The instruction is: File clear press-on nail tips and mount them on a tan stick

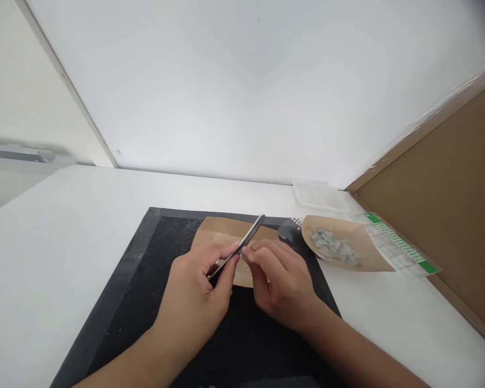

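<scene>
My left hand [201, 280] grips a thin dark slab with a pale edge [251, 233], which looks like a phone seen edge-on. The slab is tilted, its far end pointing up and to the right. My right hand [282, 277] is closed in a pinch close against the slab's side; whatever sits between its fingertips is too small to make out. Below both hands lies a sheet of brown paper [214, 229] with a few tiny pale bits on it. This paper rests on a black mat [145, 291].
To the right, a second brown paper [372, 257] carries a heap of small clear-grey scraps [333, 245]. A clear sheet with a green strip [402, 242] lies beside it. Behind stands a translucent tray [319, 196]. A brown board [440, 188] borders the white table [92, 215] on the right.
</scene>
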A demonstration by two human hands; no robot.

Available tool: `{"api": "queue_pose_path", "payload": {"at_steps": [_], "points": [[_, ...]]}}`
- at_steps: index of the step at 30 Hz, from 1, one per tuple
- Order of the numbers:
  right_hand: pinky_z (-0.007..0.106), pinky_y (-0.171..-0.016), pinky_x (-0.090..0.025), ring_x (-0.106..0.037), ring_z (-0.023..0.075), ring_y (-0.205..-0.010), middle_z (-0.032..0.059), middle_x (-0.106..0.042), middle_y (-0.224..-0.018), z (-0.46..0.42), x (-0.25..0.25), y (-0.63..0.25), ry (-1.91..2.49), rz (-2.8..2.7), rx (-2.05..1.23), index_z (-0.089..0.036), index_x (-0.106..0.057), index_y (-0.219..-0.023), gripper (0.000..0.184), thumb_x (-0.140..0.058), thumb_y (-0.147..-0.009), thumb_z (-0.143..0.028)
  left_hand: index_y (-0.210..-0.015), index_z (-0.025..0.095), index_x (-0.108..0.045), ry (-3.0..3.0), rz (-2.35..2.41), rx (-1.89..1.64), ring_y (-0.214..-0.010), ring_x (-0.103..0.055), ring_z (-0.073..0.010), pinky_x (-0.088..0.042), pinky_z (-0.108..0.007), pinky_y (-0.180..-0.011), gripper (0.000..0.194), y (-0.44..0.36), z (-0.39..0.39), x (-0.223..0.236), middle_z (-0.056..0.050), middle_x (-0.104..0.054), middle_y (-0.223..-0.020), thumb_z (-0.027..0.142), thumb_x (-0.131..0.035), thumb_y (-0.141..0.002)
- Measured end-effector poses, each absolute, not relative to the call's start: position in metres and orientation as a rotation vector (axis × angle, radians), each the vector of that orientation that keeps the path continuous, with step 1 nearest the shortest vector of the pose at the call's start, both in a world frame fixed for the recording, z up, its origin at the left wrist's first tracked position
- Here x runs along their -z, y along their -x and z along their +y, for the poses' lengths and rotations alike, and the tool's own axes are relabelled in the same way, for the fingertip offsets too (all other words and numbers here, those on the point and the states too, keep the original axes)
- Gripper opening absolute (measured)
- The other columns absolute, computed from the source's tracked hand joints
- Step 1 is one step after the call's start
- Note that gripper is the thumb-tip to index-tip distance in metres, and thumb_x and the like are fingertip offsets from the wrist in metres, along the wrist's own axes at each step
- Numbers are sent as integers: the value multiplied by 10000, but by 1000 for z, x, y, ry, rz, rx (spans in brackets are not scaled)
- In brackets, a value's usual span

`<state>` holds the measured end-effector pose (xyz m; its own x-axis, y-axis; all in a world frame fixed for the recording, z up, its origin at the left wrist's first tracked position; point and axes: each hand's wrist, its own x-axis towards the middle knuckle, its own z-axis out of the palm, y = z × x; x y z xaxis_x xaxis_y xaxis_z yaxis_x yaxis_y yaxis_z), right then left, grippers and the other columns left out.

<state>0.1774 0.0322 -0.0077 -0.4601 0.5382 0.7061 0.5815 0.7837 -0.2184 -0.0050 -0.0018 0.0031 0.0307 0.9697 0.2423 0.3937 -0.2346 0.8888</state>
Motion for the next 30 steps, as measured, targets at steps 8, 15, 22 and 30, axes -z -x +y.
{"api": "queue_pose_path", "payload": {"at_steps": [8, 15, 22, 30], "points": [[335, -687, -450, -605, 182, -731, 31, -658, -797, 36, 7, -180, 893, -2112, 86, -240, -498, -873, 227, -568, -986, -56, -1147, 245, -810, -1789, 1434, -1201, -450, -587, -117, -441, -210, -437, 234, 6, -2, -5, 51, -623, -552, 275, -638, -991], [362, -653, -298, -524, 146, -603, -20, -596, -685, 37, 3, -179, 962, -2144, 179, -231, -467, -811, 252, -574, -982, -79, -1162, 267, -807, -1787, 1418, -1207, -413, -565, -114, -402, -204, -392, 238, 7, -2, -2, 63, -609, -525, 277, -651, -983], [363, -684, -298, -592, 151, -643, -10, -654, -722, 38, 3, -179, 953, -2147, 152, -230, -473, -838, 233, -580, -980, -80, -1155, 262, -805, -1792, 1446, -1220, -401, -549, -114, -374, -209, -365, 231, 7, -2, -2, 56, -620, -540, 290, -653, -983], [365, -685, -309, -604, 141, -646, -13, -687, -751, 43, -2, -183, 950, -2092, 137, -226, -500, -845, 219, -601, -980, -85, -1137, 253, -812, -1771, 1420, -1236, -400, -552, -106, -392, -191, -374, 222, 5, -2, -2, 59, -608, -517, 273, -657, -980]]}}
